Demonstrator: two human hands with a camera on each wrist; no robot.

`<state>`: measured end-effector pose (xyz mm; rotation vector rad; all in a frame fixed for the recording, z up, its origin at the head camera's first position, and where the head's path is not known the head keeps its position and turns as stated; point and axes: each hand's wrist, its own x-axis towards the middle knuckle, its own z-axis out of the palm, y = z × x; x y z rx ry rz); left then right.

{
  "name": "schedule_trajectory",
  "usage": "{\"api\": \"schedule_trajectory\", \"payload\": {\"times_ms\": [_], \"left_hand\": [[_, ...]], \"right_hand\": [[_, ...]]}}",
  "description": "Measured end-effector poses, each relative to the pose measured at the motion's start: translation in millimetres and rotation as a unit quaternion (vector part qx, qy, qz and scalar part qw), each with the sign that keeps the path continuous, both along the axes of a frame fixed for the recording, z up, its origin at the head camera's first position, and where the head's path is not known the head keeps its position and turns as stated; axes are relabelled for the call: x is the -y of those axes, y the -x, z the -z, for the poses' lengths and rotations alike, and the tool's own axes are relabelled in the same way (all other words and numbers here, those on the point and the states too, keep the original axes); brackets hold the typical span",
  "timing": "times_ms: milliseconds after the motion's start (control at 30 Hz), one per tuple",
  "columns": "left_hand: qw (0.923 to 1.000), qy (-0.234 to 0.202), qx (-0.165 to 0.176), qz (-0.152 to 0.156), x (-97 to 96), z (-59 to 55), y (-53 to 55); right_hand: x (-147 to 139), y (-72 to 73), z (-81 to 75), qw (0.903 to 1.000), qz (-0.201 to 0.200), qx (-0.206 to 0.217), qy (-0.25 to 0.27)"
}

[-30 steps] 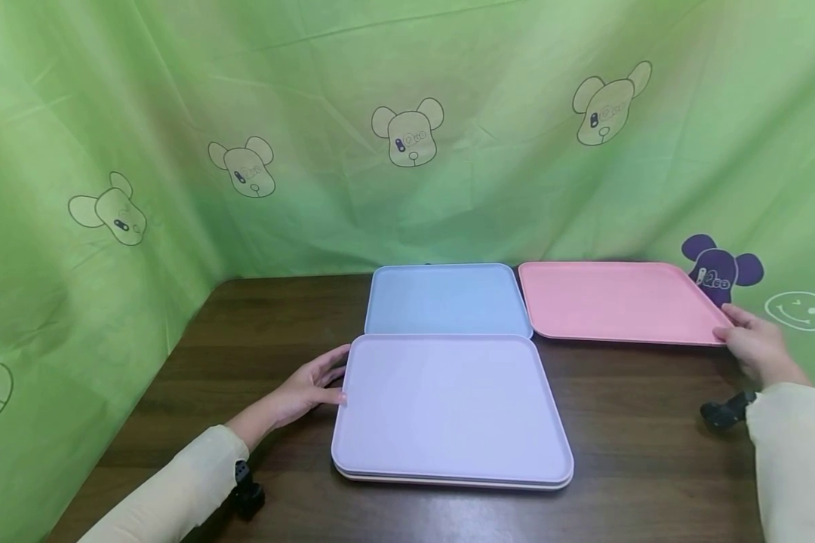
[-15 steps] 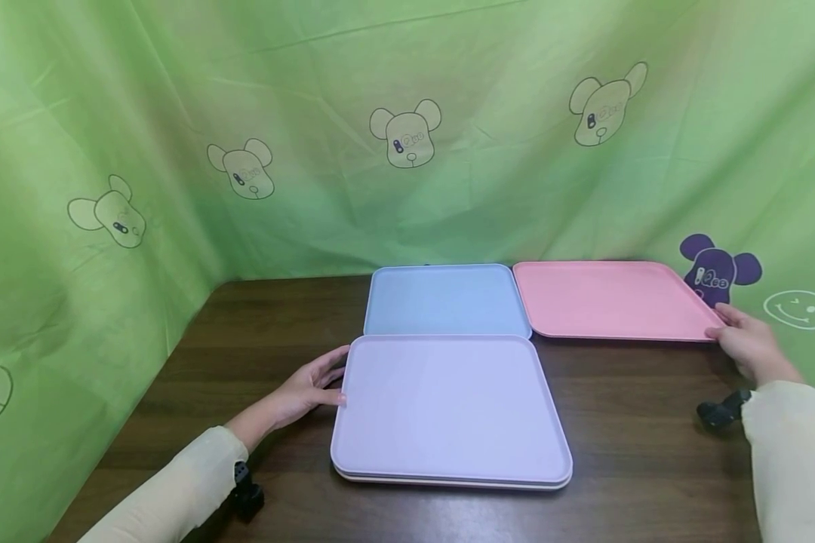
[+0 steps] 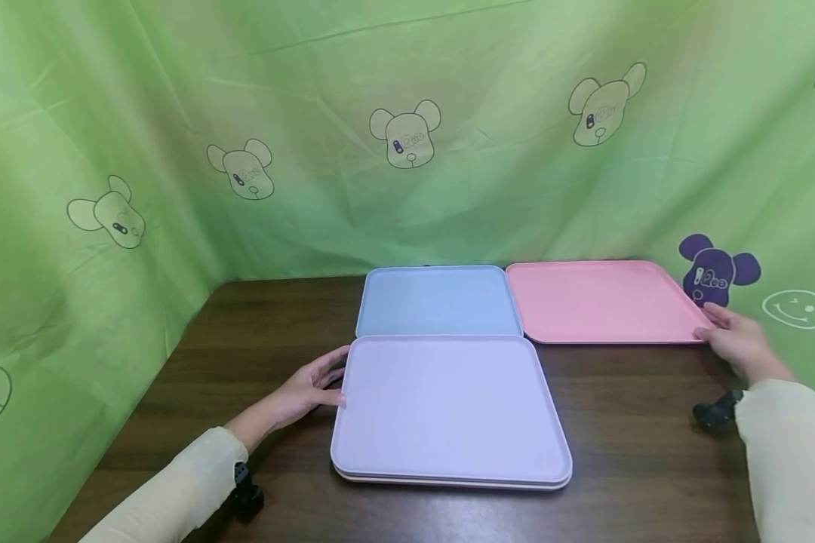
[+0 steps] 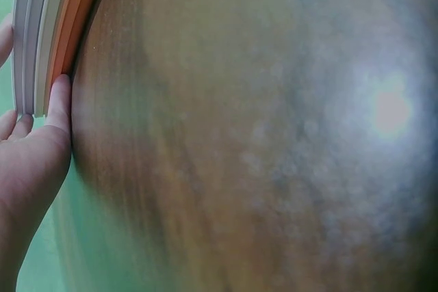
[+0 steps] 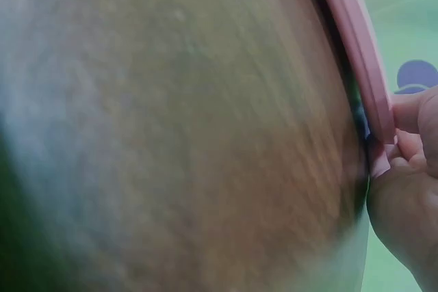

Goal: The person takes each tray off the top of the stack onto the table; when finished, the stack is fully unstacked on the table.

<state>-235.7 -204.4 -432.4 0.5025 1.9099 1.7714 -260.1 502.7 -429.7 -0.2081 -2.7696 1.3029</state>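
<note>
A lavender tray (image 3: 451, 411) tops a stack in front of me. In the left wrist view the stack's side shows pale layers above an orange tray (image 4: 72, 15) at the bottom. My left hand (image 3: 306, 394) grips the stack's left edge, thumb at the rim and other fingers partly hidden. On the right, my right hand (image 3: 743, 343) pinches the near right corner of a pink tray (image 3: 604, 302). That tray's left edge meets a light blue tray (image 3: 440, 302), whose near edge lies against the lavender tray's far edge in the head view.
The trays lie on a dark wooden table (image 3: 625, 452). A green curtain (image 3: 312, 219) with bear-head prints hangs along its far and left sides, close behind the blue and pink trays. Each wrist carries a black device, such as the left wrist camera (image 3: 247, 494).
My right hand has slid the pink tray to the left. Lately the blue tray has shifted slightly left too. The left hand and the lavender tray have stayed put.
</note>
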Motion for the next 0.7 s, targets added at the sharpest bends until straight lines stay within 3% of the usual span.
{"api": "schedule_trajectory", "payload": {"times_ms": [700], "left_hand": [[1.0000, 0.001, 0.006, -0.001, 1.7, -0.8, -1.4]], "right_hand": [[14.9, 15.4, -0.4, 0.9996, -0.008, 0.000, -0.026]]}}
